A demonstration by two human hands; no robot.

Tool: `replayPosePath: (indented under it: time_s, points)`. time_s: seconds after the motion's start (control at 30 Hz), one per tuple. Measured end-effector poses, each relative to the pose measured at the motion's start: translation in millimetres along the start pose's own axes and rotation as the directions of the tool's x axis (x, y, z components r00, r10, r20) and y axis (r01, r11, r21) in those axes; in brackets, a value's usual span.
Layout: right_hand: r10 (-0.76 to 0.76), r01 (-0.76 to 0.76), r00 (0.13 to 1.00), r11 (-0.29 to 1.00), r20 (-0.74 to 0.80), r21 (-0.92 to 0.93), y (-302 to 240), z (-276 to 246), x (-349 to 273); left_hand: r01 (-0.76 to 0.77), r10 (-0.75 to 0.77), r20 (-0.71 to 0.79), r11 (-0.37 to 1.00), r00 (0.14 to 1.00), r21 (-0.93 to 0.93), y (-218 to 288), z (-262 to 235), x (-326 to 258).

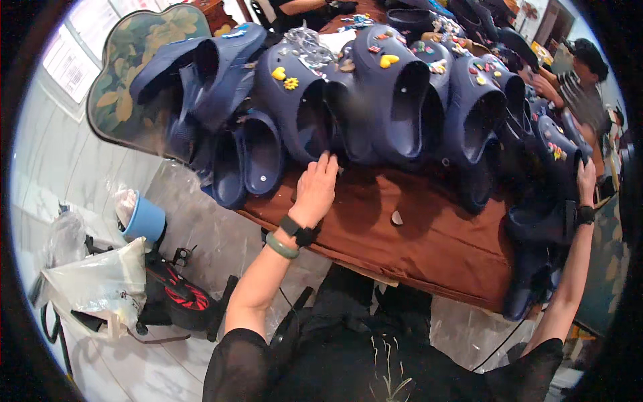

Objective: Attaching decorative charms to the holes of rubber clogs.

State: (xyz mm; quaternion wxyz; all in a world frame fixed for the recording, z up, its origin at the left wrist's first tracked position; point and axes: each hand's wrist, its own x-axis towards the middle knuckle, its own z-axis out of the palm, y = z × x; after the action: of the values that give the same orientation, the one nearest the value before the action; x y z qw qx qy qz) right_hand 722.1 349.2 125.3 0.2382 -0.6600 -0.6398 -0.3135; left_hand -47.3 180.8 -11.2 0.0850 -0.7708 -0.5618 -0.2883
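My left hand lies on the brown cloth at the table's near edge. Its fingers are stretched forward, with the tips by the heel of a navy clog that carries a yellow heart and a yellow flower charm. At the far right, my right hand is against the side of another navy clog with colourful charms. Those fingers look extended, and the thumb is hidden. Between my hands stands a row of clogs, including one with a yellow charm on its toe. A small pale piece rests on the cloth.
Plain navy clogs are piled at the left, beside a leaf-patterned chair back. On the floor stand a blue bucket and a pale plastic bag. Another person is at the far right.
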Motion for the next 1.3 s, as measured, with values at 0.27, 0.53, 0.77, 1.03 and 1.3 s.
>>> replayPosePath:
  time_s: [0.27, 0.53, 0.77, 1.03, 1.3]
  points:
    - [-0.119, 0.093, 0.992, 0.929, 0.05, 0.358, -207.8, -169.2, -67.4, 0.103, -0.244, 0.205, 0.844, 0.948, 0.527, 17.6, 27.4, 9.9]
    - [-0.319, 0.11, 0.922, 0.758, 0.217, 0.643, -329.4, -243.9, -195.3, 0.089, -0.207, 0.178, 0.854, 0.962, 0.512, 8.9, 41.2, 8.4]
    - [-0.169, -0.175, 0.916, 0.648, 0.364, 0.741, -364.3, -248.5, -276.9, -0.124, 0.102, 0.123, 0.976, 0.987, 0.182, 0.1, 32.8, 4.1]
    - [-0.021, -0.253, 0.93, 0.687, 0.366, 0.681, -363.8, -253.0, -319.0, 0.043, -0.043, 0.017, 0.999, 0.999, -0.013, 34.5, -19.9, -6.7]
    - [-0.155, -0.109, 0.954, 0.617, 0.256, 0.779, -399.9, -215.9, -348.9, 0.181, -0.197, 0.285, 0.98, 0.938, 0.081, -51.2, -12.9, -34.1]
